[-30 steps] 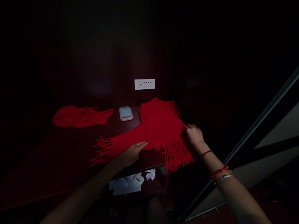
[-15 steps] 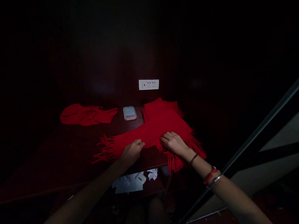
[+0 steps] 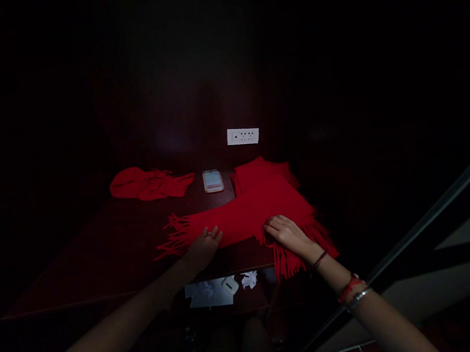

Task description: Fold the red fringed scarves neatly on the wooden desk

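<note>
A red fringed scarf (image 3: 241, 214) lies across the dark table, one fringed end pointing left and another hanging over the front edge at the right. My left hand (image 3: 205, 246) rests on the near edge of the scarf's left part, its fingers stretched out and a little apart. Farther right, my right hand (image 3: 284, 232) has its fingers curled down on the scarf beside the hanging fringe, closed on the fabric. More folded red cloth (image 3: 256, 172) sits behind the scarf.
A bunched red cloth (image 3: 146, 185) lies at the back left of the table (image 3: 106, 245). Near the wall is a small flat pale rectangular item (image 3: 213, 181), below a white wall socket (image 3: 243, 136). Papers (image 3: 210, 295) and a white object (image 3: 230, 285) lie on a shelf underneath.
My left hand has moved left along the scarf, and its closed fingers have opened out flat. My right hand stays at the same spot on the scarf. The whole view has shifted slightly.
</note>
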### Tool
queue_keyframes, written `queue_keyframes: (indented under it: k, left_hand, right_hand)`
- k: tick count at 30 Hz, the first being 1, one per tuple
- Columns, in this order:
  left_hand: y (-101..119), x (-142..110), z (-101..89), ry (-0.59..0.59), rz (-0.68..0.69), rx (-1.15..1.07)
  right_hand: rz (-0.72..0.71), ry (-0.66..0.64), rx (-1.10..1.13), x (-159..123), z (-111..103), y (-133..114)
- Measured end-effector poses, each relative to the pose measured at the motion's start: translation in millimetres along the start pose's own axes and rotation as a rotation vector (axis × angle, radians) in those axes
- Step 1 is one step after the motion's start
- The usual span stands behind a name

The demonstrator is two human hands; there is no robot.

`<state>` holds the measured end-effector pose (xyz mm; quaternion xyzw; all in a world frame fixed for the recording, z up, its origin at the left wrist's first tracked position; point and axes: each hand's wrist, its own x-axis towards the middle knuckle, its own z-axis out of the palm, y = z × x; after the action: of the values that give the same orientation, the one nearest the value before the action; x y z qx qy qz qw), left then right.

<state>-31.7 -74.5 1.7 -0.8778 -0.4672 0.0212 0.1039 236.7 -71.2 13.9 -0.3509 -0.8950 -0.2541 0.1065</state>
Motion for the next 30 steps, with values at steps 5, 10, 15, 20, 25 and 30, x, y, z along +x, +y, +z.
queue_keyframes:
  k: [5,10,15,20,25,30]
  left_hand:
    - [-0.8,-5.1,-0.8,-0.043,0.021,-0.073]
    - [-4.3,3.2,-19.3,-0.059,-0.067,-0.109]
    - [-10.4,11.9,-26.7,0.02,-0.083,-0.131]
    - [-17.0,6.9,-16.5,-0.027,-0.008,-0.041]
    - [-30.8,4.6,-21.5,0.052,-0.056,0.113]
    - [-43.1,10.3,-25.5,0.153,0.04,0.189]
  right_hand:
    - [0.016,-0.001,0.017,-2.8,0.1,-0.9]
    - [0.022,-0.03,-0.002,-3.4,-2.3,0.2]
    - [0.043,-0.033,-0.031,4.0,-3.3,-1.6]
    - [-0.011,-0.083,-0.032,5.0,1.6,-2.2]
    - [0.045,-0.06,-0.052,2.9,4.4,1.7]
    - [0.117,-0.107,-0.06,7.7,-0.8,6.1]
